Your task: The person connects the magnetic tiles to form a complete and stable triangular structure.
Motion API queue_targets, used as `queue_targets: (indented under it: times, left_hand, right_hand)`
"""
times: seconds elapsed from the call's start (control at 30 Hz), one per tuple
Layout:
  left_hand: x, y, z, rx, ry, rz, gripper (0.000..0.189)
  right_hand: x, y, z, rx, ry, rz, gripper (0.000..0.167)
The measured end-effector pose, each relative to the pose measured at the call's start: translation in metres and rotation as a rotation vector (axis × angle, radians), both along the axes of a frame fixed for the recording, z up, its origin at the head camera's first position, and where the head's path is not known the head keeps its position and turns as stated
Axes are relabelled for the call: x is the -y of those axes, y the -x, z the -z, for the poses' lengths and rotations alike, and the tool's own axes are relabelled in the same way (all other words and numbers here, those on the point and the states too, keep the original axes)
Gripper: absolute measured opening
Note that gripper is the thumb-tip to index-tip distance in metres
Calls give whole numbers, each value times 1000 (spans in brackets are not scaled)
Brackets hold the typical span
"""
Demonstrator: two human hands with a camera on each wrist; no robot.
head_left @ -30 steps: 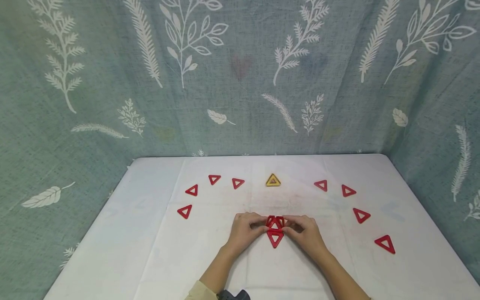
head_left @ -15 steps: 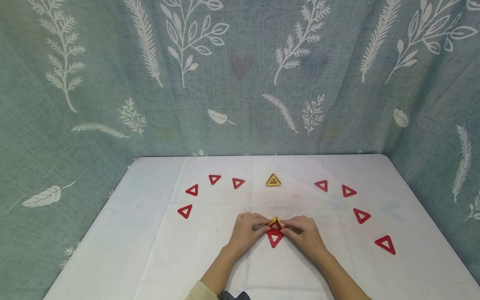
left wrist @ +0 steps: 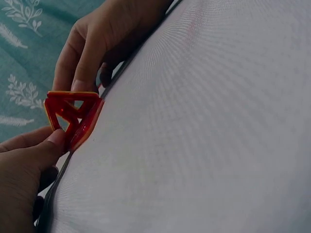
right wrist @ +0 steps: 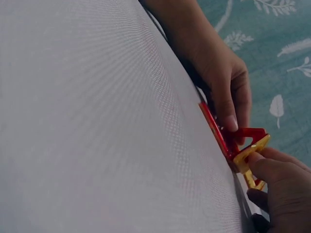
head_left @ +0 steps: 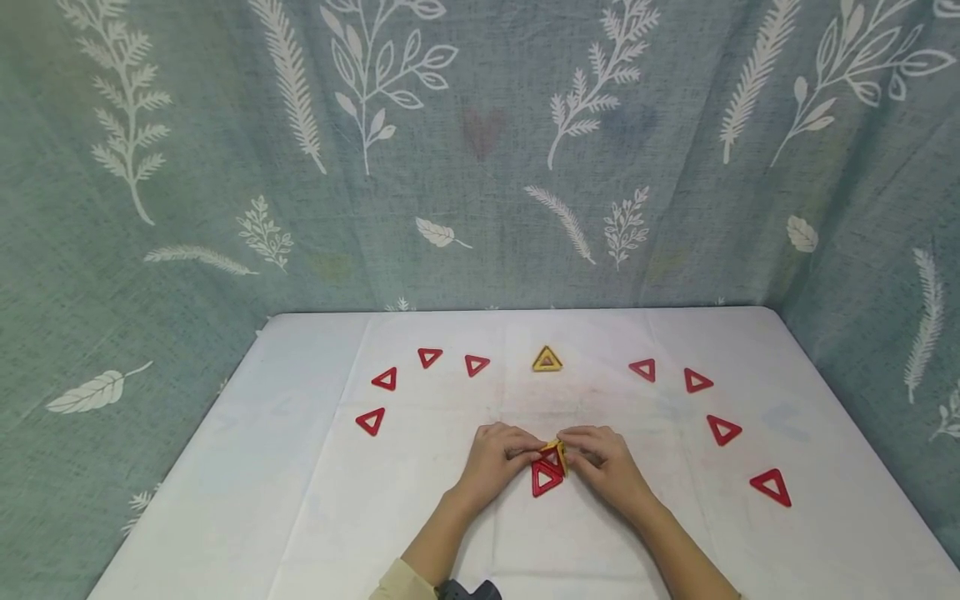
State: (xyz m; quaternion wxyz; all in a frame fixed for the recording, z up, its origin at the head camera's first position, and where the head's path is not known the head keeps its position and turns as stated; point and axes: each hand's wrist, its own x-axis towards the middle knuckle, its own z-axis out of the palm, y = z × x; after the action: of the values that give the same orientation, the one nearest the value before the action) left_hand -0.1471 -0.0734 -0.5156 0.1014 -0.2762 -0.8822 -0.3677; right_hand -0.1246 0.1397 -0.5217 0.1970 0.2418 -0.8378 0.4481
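Hollow triangular tiles are joined edge to edge between my hands, low on the white table (head_left: 420, 500). One red tile (head_left: 536, 480) lies at the front, towards me, and others rise from it at angles. A yellow tile (right wrist: 259, 147) forms the right side of this cluster. My left hand (head_left: 487, 467) pinches the red part between thumb and fingers. My right hand (head_left: 611, 462) pinches the yellow tile on its side, thumb on its face. In the left wrist view, the tilted red tiles (left wrist: 87, 128) meet along their edges. Fingers hide part of the cluster.
Several loose red triangles (head_left: 486, 362) lie in an arc at the back left, and several more red triangles (head_left: 781, 492) curve down the right. A yellow triangle (head_left: 547, 369) sits at the back middle. A patterned green curtain (head_left: 480, 183) hangs behind the table.
Yellow tiles now show at the back and right of the cluster, where red showed a second ago. The cluster has turned slightly, its front red tile swinging left. Both hands keep nearly the same place.
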Motion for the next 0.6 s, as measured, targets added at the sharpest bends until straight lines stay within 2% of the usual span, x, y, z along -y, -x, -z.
queue_targets:
  times: [0.1,0.2,0.3,0.43,0.53,0.6]
  left_hand:
    - [1,0,0,-12,6,-12,18]
    - [1,-1,1,-31,22,-38,25]
    - [4,-6,0,-26,87,-42,44]
    - [9,-13,-2,11,207,-1,73]
    - [12,-16,-2,13,244,6,72]
    - [13,-16,-3,2,247,-19,64]
  right_hand:
    - [0,1,2,-34,-8,-42,30]
    - [-2,1,3,-19,-15,-36,29]
    - [-2,0,2,29,-30,-18,27]
    - [-3,-1,1,81,-52,15,25]
    - [-2,-2,0,90,-60,31,25]
    - [-2,-3,0,104,-63,38,24]
